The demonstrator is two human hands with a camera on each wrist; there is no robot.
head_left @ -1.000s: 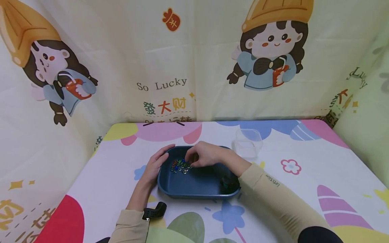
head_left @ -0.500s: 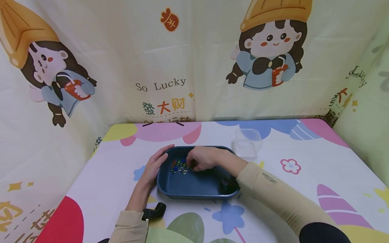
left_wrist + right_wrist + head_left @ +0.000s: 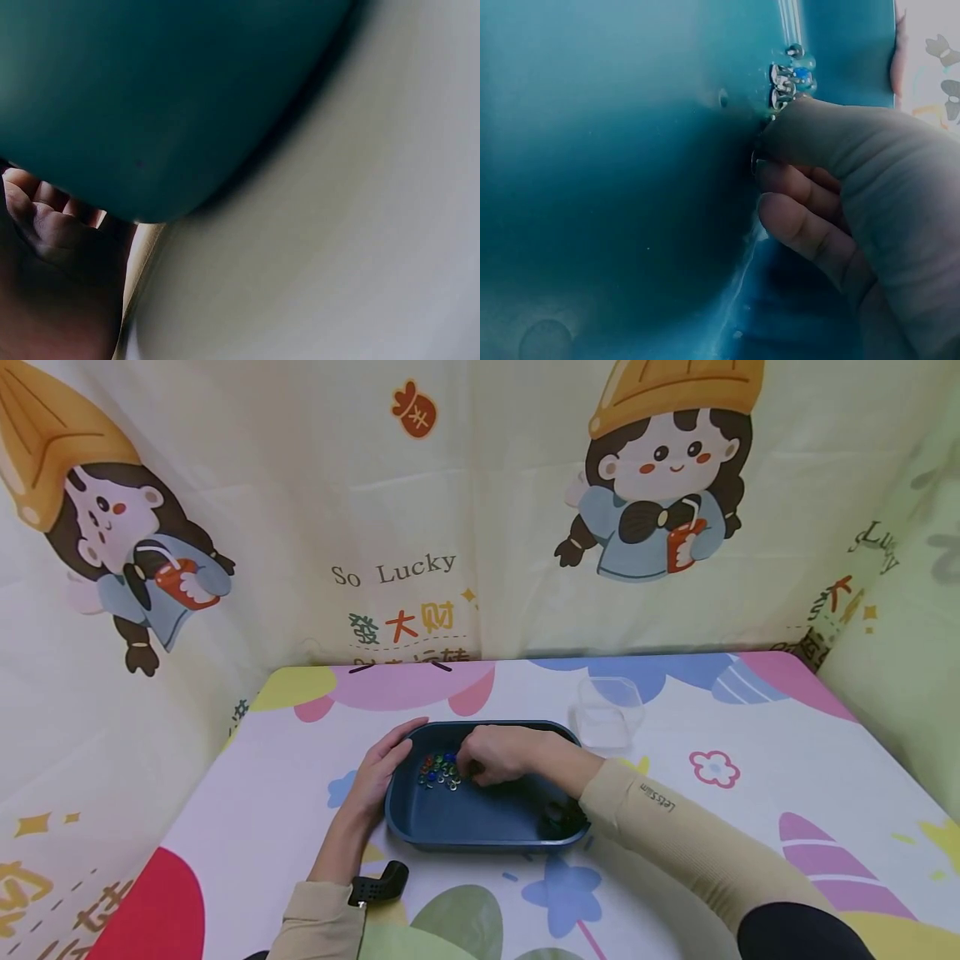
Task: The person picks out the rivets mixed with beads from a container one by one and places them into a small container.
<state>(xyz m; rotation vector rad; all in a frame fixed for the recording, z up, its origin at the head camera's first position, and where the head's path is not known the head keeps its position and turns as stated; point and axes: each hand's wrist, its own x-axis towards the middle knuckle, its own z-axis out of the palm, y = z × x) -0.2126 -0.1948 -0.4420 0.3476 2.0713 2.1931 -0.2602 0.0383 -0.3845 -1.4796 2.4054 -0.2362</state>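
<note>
In the middle of the brightly patterned table point(image 3: 663, 852) sits a dark blue tray point(image 3: 487, 845), its long sides running left to right. At its left end, the left hand point(image 3: 378, 770) holds the far left corner, the thumb by the rim and the fingers bent around the outer wall. In the left part of the tray, toward the far side, lies a loose cluster of small shiny pieces point(image 3: 438, 772) in red, green, blue and silver. Just to the right of them, the right hand point(image 3: 498, 756) reaches down into the tray with its fingers curled. In the right wrist view a thin curved glint shows between the thumb and fingertips; I cannot tell whether a piece is pinched there. A dark thing point(image 3: 557, 815), too shadowed to make out, lies in the near right corner of the tray. Beyond the tray's far right corner stands a clear plastic box point(image 3: 609, 737). Behind the table's far edge hangs a cream cloth point(image 3: 517, 568) printed with cartoon figures. Both arms wear beige sleeves point(image 3: 322, 920).
</note>
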